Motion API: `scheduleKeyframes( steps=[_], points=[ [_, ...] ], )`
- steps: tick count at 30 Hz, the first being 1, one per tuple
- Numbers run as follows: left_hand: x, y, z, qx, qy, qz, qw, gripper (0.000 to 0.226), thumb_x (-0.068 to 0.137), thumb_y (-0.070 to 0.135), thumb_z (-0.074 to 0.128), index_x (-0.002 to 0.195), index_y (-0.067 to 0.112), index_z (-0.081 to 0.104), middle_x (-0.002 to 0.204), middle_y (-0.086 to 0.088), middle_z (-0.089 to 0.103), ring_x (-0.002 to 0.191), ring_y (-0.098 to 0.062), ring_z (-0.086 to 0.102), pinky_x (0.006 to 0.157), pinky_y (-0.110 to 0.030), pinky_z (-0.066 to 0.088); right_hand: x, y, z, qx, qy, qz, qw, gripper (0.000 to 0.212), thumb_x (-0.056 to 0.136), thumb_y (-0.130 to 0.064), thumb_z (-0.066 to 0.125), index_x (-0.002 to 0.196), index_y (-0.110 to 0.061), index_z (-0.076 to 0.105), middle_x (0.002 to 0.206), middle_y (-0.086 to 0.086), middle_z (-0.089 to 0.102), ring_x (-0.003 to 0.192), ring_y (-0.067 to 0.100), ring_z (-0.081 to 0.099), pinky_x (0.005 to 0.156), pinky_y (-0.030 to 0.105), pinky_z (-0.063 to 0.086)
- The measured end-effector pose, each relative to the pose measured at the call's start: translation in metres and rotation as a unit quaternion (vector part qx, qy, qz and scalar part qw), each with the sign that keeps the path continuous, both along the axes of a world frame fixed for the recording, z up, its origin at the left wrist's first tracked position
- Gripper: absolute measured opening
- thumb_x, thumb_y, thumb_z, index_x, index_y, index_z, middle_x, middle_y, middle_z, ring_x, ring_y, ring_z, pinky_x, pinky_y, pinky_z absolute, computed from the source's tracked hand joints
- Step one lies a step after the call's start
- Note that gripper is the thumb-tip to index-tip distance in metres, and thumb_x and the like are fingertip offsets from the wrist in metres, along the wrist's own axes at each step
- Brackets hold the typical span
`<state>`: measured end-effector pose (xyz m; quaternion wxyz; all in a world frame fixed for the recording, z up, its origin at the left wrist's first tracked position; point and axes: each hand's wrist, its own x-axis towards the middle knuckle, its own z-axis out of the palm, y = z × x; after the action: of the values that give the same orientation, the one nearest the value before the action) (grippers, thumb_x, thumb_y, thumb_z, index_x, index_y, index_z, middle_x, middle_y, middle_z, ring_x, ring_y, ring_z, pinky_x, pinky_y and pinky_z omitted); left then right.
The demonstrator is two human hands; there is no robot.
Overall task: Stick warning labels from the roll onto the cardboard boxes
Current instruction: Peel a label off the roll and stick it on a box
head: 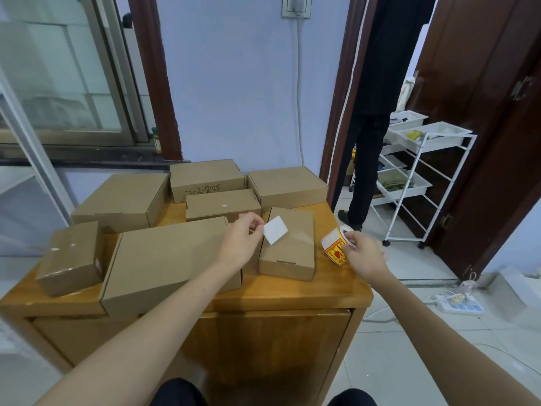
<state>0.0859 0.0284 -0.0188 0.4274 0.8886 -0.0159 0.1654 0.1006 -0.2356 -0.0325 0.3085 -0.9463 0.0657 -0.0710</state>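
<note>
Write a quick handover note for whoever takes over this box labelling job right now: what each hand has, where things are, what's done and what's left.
Left hand: pinching one peeled label by its edge, white side facing the camera, above the small box at the table's right.
Right hand: gripping the label roll near the table's right edge.
Boxes: seven cardboard boxes on the table; the largest sits at the front.
Done: no warning label is visible on any box top.
Left: press this label on, then peel and stick one for each remaining box.
</note>
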Motion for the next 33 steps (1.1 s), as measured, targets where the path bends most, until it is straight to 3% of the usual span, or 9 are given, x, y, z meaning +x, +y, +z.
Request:
scheduleKeyframes(
  steps=[5, 8, 10, 13, 17, 21, 25, 29, 33],
  points=[
    [0.000, -0.001, 0.004, 0.028, -0.007, 0.001, 1.000, 0.013, 0.098, 0.018, 0.052, 0.101, 0.016, 0.064, 0.112, 0.007, 0.059, 0.095, -0.009, 0.057, 0.072, -0.023, 0.043, -0.003, 0.011, 0.005, -0.102, 0.004, 0.068, 0.992, 0.039, 0.093, -0.018, 0.049, 0.128, -0.031, 0.060, 0.120, 0.004, 0.064, 0.121, 0.027, 0.045, 0.097, 0.040, 0.029],
    [0.003, -0.002, 0.006, 0.007, 0.012, 0.008, 1.000, 0.012, 0.098, 0.019, 0.049, 0.099, 0.020, 0.061, 0.101, 0.004, 0.067, 0.069, -0.008, 0.067, 0.065, -0.033, 0.056, -0.008, 0.020, 0.010, -0.154, 0.009, 0.099, 0.983, 0.034, 0.091, -0.016, 0.047, 0.116, -0.030, 0.064, 0.110, 0.003, 0.065, 0.116, 0.029, 0.044, 0.094, 0.042, 0.028],
    [0.005, -0.005, 0.007, -0.008, 0.021, 0.012, 1.000, 0.014, 0.098, 0.017, 0.049, 0.102, 0.019, 0.062, 0.090, 0.001, 0.069, 0.063, -0.005, 0.067, 0.069, -0.035, 0.060, -0.011, 0.024, 0.014, -0.169, 0.016, 0.105, 0.980, 0.027, 0.091, -0.021, 0.048, 0.110, -0.029, 0.066, 0.104, 0.002, 0.064, 0.112, 0.028, 0.044, 0.093, 0.042, 0.028],
    [0.005, -0.009, 0.009, -0.012, 0.012, -0.003, 1.000, 0.014, 0.098, 0.015, 0.051, 0.106, 0.016, 0.064, 0.088, 0.001, 0.071, 0.071, -0.006, 0.068, 0.071, -0.025, 0.058, -0.012, 0.024, 0.020, -0.162, -0.012, 0.100, 0.982, 0.019, 0.090, -0.033, 0.050, 0.094, -0.029, 0.068, 0.091, -0.002, 0.060, 0.106, 0.025, 0.050, 0.087, 0.040, 0.030],
    [0.004, -0.011, 0.007, -0.007, 0.010, -0.022, 1.000, 0.012, 0.098, 0.016, 0.053, 0.098, 0.021, 0.064, 0.094, 0.001, 0.069, 0.075, -0.006, 0.067, 0.064, -0.013, 0.048, -0.004, 0.027, 0.020, -0.079, -0.041, 0.081, 0.993, 0.033, 0.093, -0.043, 0.047, 0.115, -0.027, 0.067, 0.114, -0.003, 0.063, 0.116, 0.025, 0.050, 0.099, 0.045, 0.033],
    [0.010, -0.015, 0.002, 0.049, 0.005, -0.014, 0.999, 0.014, 0.097, 0.021, 0.058, 0.107, 0.020, 0.068, 0.106, 0.004, 0.066, 0.092, -0.008, 0.061, 0.069, -0.014, 0.044, 0.006, 0.029, 0.015, -0.026, -0.025, 0.093, 0.995, 0.033, 0.093, -0.043, 0.047, 0.116, -0.028, 0.066, 0.117, -0.003, 0.067, 0.119, 0.025, 0.051, 0.103, 0.049, 0.033],
    [0.013, -0.026, 0.000, 0.088, -0.002, -0.036, 0.996, 0.021, 0.096, 0.020, 0.059, 0.115, 0.016, 0.068, 0.106, 0.005, 0.063, 0.093, -0.005, 0.054, 0.074, -0.012, 0.043, 0.008, 0.025, 0.011, -0.039, -0.035, 0.096, 0.994, 0.031, 0.094, -0.043, 0.048, 0.114, -0.028, 0.066, 0.114, -0.005, 0.069, 0.115, 0.022, 0.052, 0.100, 0.046, 0.033],
    [0.021, -0.035, -0.004, 0.151, 0.016, -0.060, 0.987, 0.021, 0.097, 0.020, 0.058, 0.115, 0.015, 0.068, 0.108, -0.002, 0.068, 0.099, -0.014, 0.063, 0.084, -0.028, 0.054, 0.007, 0.019, 0.009, -0.044, -0.049, 0.096, 0.993, 0.030, 0.095, -0.043, 0.050, 0.113, -0.027, 0.068, 0.106, -0.006, 0.071, 0.109, 0.018, 0.055, 0.098, 0.043, 0.034],
    [0.023, -0.035, -0.007, 0.229, 0.025, -0.072, 0.971, 0.023, 0.097, 0.020, 0.057, 0.117, 0.017, 0.067, 0.113, -0.002, 0.063, 0.101, -0.014, 0.060, 0.087, -0.028, 0.054, 0.009, 0.019, 0.007, -0.051, -0.060, 0.106, 0.991, 0.028, 0.094, -0.042, 0.050, 0.111, -0.030, 0.069, 0.104, -0.009, 0.071, 0.106, 0.016, 0.057, 0.099, 0.044, 0.036]
  ],
)
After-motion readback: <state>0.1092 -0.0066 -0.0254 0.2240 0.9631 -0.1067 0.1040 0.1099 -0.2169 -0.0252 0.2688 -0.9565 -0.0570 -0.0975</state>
